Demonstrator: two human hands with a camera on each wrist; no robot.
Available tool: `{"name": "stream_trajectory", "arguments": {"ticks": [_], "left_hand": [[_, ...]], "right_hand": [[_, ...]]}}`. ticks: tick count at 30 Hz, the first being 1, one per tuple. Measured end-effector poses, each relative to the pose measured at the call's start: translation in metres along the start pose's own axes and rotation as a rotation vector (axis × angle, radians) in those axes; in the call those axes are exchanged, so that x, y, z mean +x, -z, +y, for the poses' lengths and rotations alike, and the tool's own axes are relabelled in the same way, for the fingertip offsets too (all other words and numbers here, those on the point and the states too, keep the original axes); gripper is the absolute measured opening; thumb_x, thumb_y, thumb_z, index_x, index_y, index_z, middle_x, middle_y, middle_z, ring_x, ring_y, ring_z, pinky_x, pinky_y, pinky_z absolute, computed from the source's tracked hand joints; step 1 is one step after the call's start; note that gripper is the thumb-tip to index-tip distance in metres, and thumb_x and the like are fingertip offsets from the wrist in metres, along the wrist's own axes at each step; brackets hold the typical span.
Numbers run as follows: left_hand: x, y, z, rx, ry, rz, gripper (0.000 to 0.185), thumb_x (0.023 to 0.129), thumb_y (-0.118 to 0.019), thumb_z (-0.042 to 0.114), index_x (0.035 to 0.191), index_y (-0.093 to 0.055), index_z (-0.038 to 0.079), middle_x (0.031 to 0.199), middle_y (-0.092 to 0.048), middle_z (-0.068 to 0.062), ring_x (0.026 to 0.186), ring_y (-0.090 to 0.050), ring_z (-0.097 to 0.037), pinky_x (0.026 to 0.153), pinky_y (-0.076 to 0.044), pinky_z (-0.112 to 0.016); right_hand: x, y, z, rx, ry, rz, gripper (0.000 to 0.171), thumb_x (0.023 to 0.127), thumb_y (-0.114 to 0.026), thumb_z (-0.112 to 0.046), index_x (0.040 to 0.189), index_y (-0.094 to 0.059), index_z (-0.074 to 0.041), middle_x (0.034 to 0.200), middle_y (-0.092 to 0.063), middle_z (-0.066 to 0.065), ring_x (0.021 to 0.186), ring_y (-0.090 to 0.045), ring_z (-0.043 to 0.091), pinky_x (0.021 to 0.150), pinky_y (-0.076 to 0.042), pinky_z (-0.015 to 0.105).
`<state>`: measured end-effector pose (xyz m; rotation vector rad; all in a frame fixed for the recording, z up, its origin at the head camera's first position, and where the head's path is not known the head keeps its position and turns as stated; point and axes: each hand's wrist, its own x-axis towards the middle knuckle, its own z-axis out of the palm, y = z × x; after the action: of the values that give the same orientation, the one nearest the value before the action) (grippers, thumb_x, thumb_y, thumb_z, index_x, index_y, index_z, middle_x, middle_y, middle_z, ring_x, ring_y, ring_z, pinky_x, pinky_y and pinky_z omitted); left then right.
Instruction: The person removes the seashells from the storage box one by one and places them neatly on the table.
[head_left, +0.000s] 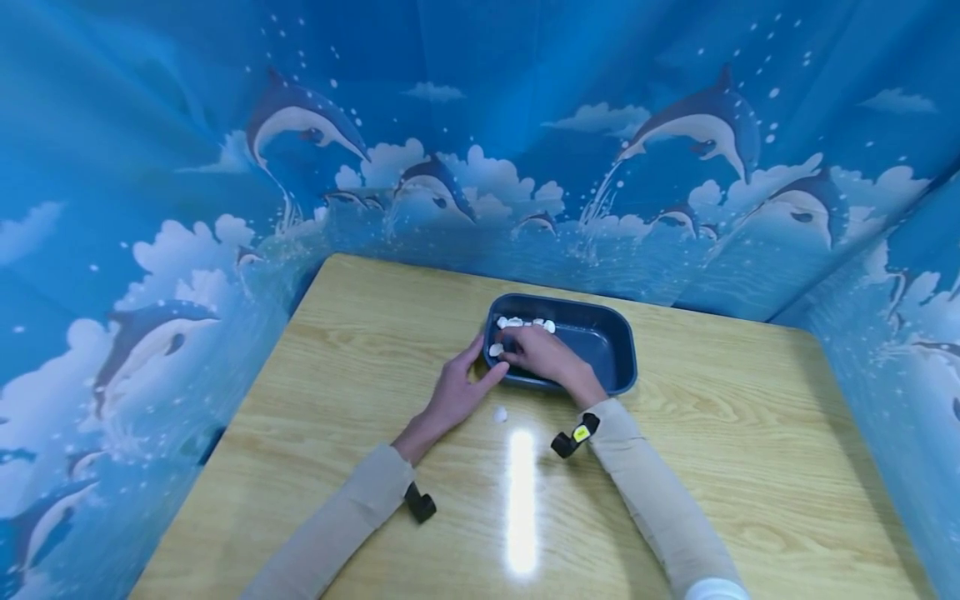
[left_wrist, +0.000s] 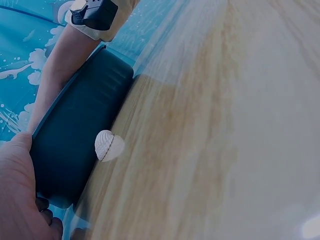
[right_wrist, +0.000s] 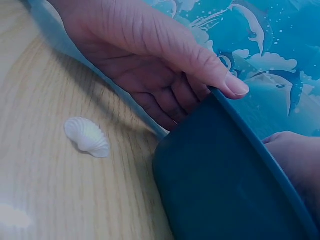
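Observation:
A dark blue plastic tub rests on the wooden table with several white seashells inside, along its back left. Another shell lies at the tub's left end. My left hand grips the near left corner, its thumb on the rim and its fingers bent against the outer wall, as the right wrist view shows. Down inside the tub reaches my right hand, fingers bent near the shells; whether they pinch one is hidden. One ribbed white shell lies on the table in front of the tub.
The light wooden table spreads out around the tub, with a bright light reflection in front. Blue curtains printed with dolphins hang behind and at both sides. Black straps with small devices sit on both wrists.

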<state>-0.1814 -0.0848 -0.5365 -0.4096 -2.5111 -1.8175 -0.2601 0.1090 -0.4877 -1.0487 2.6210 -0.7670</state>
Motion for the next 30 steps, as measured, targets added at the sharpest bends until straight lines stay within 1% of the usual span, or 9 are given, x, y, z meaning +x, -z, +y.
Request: {"name": "stream_trajectory", "arguments": {"ticks": [4, 7, 11, 15, 21, 25, 27, 30], "left_hand": [[0.0, 0.0, 0.002, 0.002, -0.012, -0.005, 0.081, 0.102, -0.062, 0.055, 0.164, -0.031, 0.012, 0.168, -0.031, -0.003, 0.154, -0.029, -0.013, 0.126, -0.03, -0.037], [0.0, 0.0, 0.002, 0.006, -0.028, -0.003, 0.079, 0.103, -0.061, 0.052, 0.164, -0.031, 0.011, 0.168, -0.032, -0.004, 0.154, -0.029, -0.014, 0.126, -0.03, -0.037], [0.001, 0.0, 0.002, 0.007, -0.044, 0.0, 0.078, 0.104, -0.061, 0.05, 0.164, -0.032, 0.01, 0.167, -0.033, -0.005, 0.154, -0.03, -0.015, 0.126, -0.031, -0.038], [0.001, 0.0, 0.001, 0.003, -0.045, -0.002, 0.076, 0.104, -0.062, 0.048, 0.164, -0.032, 0.012, 0.167, -0.033, -0.003, 0.154, -0.03, -0.014, 0.126, -0.031, -0.037], [0.001, -0.001, 0.001, -0.005, -0.06, -0.004, 0.074, 0.105, -0.063, 0.044, 0.164, -0.031, 0.013, 0.167, -0.033, -0.001, 0.154, -0.03, -0.013, 0.126, -0.03, -0.038], [0.002, -0.001, 0.001, -0.004, -0.051, -0.007, 0.074, 0.105, -0.062, 0.044, 0.164, -0.031, 0.012, 0.168, -0.032, 0.0, 0.154, -0.03, -0.014, 0.126, -0.03, -0.039], [0.002, -0.001, 0.0, 0.001, -0.039, -0.008, 0.075, 0.105, -0.062, 0.046, 0.164, -0.031, 0.013, 0.168, -0.032, 0.001, 0.154, -0.029, -0.012, 0.126, -0.029, -0.037], [0.002, -0.001, 0.0, 0.01, -0.02, -0.006, 0.074, 0.105, -0.063, 0.044, 0.164, -0.03, 0.014, 0.168, -0.031, 0.002, 0.154, -0.028, -0.01, 0.126, -0.029, -0.035]], "right_hand": [[0.0, -0.001, -0.001, 0.007, -0.011, -0.005, 0.02, 0.103, -0.068, -0.019, 0.119, -0.073, -0.008, 0.095, -0.074, 0.003, 0.063, -0.057, 0.009, 0.061, -0.05, 0.029], [0.0, -0.001, 0.0, 0.014, -0.018, -0.009, 0.019, 0.105, -0.066, -0.019, 0.117, -0.073, -0.007, 0.098, -0.075, 0.004, 0.07, -0.062, 0.009, 0.067, -0.054, 0.031], [0.001, -0.002, 0.002, 0.026, -0.024, -0.01, 0.017, 0.107, -0.062, -0.019, 0.113, -0.073, -0.008, 0.097, -0.074, 0.003, 0.077, -0.065, 0.01, 0.07, -0.056, 0.033], [0.002, -0.002, 0.005, 0.061, -0.031, -0.019, 0.017, 0.108, -0.06, -0.018, 0.112, -0.072, -0.006, 0.095, -0.073, 0.003, 0.075, -0.063, 0.011, 0.07, -0.054, 0.033], [0.001, 0.003, 0.006, 0.152, -0.06, -0.065, 0.018, 0.108, -0.058, -0.016, 0.113, -0.07, -0.003, 0.09, -0.07, 0.005, 0.071, -0.059, 0.012, 0.069, -0.052, 0.032], [-0.001, 0.006, 0.008, 0.164, -0.087, -0.089, 0.018, 0.109, -0.056, -0.016, 0.105, -0.068, -0.004, 0.082, -0.061, 0.002, 0.069, -0.053, 0.013, 0.067, -0.048, 0.032], [-0.002, 0.008, 0.007, 0.153, -0.106, -0.092, 0.019, 0.109, -0.056, -0.017, 0.1, -0.067, -0.004, 0.077, -0.056, 0.001, 0.067, -0.05, 0.014, 0.065, -0.045, 0.031], [-0.002, 0.011, 0.006, 0.144, -0.146, -0.088, 0.024, 0.109, -0.057, -0.019, 0.091, -0.066, -0.006, 0.071, -0.051, -0.002, 0.062, -0.046, 0.013, 0.061, -0.041, 0.03]]}}
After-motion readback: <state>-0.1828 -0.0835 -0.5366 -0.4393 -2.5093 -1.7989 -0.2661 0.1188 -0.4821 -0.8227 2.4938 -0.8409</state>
